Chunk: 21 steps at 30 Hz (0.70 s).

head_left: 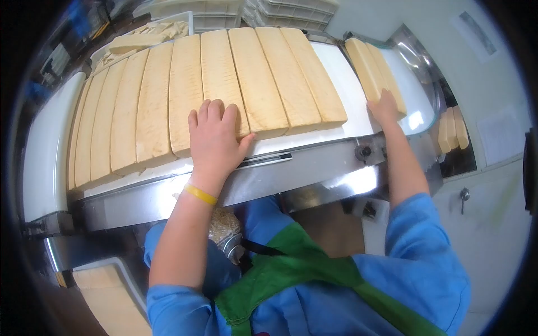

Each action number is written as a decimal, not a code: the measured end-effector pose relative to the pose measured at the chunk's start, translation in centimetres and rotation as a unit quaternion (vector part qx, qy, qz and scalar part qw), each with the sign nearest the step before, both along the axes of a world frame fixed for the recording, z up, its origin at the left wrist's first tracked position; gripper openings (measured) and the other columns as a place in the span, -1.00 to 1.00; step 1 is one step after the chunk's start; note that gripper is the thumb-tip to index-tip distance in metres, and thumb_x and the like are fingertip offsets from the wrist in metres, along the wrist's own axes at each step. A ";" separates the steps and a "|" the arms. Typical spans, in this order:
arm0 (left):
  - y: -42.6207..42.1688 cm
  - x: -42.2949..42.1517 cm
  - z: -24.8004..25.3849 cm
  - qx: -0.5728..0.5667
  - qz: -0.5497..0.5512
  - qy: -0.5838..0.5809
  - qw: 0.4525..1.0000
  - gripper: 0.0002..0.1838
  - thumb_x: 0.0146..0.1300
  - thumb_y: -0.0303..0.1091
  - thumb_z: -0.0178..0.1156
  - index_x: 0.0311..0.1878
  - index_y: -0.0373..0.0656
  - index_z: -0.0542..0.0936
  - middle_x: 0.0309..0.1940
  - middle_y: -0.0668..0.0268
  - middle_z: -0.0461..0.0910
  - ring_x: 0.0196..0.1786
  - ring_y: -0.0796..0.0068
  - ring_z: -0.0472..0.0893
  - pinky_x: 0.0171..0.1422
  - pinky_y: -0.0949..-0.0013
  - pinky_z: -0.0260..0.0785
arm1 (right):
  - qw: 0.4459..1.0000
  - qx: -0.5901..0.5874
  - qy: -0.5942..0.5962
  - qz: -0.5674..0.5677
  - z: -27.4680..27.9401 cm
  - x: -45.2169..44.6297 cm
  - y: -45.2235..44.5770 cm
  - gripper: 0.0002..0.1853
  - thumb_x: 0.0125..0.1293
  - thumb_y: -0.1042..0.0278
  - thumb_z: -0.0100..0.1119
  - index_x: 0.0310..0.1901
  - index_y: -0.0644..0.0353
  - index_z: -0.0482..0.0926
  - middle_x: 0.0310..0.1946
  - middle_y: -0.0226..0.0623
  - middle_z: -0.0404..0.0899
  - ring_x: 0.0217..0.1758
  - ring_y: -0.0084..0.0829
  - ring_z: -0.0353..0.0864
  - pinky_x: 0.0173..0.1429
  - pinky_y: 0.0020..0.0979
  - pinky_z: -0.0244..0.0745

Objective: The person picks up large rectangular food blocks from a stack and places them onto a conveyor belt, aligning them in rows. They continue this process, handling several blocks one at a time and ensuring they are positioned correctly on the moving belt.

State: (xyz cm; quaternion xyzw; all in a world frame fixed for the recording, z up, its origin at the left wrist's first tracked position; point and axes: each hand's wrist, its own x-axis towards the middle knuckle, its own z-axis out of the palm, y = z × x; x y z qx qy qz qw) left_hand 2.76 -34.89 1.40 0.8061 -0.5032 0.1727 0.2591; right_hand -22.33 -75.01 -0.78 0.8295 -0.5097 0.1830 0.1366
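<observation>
A row of long, pale-yellow bread loaves (pixel 154 103) lies side by side on the white bed (pixel 330 59) of a metal machine. My left hand (pixel 216 134) rests with its fingers spread on the near end of one loaf in the middle of the row, thumb out to the right. A yellow band circles that wrist. Farther right, past a gap, two more loaves (pixel 370 67) lie together at a narrow slot in the bed. My right hand (pixel 385 109) is closed around their near end, its palm side hidden.
Behind the row stands a white crate (pixel 188 19) of pale trimmings. A white roller-like end (pixel 47 145) bounds the bed at left. Several pale pieces (pixel 453 129) lie beyond the machine at right. A tub (pixel 126 274) with a pale block sits low at left.
</observation>
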 end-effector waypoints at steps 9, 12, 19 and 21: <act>0.7 0.8 -0.2 0.012 -0.007 -0.019 1.000 -0.43 -0.15 -0.06 0.46 -0.08 -0.11 0.52 -0.07 0.22 0.47 0.10 0.22 0.42 0.16 0.14 0.21 | 0.997 0.061 0.006 -0.038 2.6 2.5 6.2 -0.38 0.00 0.01 0.33 -0.06 0.43 0.50 -0.19 0.09 0.60 -0.03 -0.02 0.60 0.07 -0.15 0.51; 1.1 1.1 -0.1 0.017 -0.016 -0.010 1.000 -0.43 -0.14 -0.04 0.45 -0.08 -0.10 0.51 -0.06 0.22 0.47 0.11 0.22 0.42 0.20 0.13 0.20 | 0.986 0.116 -0.120 0.010 0.7 0.2 4.7 -0.40 0.11 0.01 0.24 -0.01 0.45 0.48 -0.23 -0.03 0.62 -0.06 -0.10 0.62 0.01 -0.20 0.54; 1.2 0.9 -0.3 0.029 0.008 -0.024 0.999 -0.42 -0.09 -0.01 0.42 -0.04 -0.10 0.50 -0.03 0.20 0.46 0.15 0.19 0.40 0.29 0.03 0.16 | 0.847 0.420 -0.326 0.004 2.2 -3.6 2.5 -0.42 0.22 0.05 0.21 0.11 0.37 0.45 -0.15 -0.18 0.65 -0.10 -0.28 0.65 0.03 -0.35 0.50; 1.3 0.9 -0.3 0.042 0.012 -0.024 0.999 -0.43 -0.08 -0.01 0.42 -0.04 -0.11 0.49 -0.03 0.20 0.46 0.16 0.18 0.40 0.29 0.01 0.15 | 0.937 0.291 -0.178 0.080 3.4 0.3 8.8 -0.41 0.19 0.08 0.26 0.13 0.34 0.45 -0.12 -0.17 0.64 -0.07 -0.32 0.64 0.05 -0.39 0.50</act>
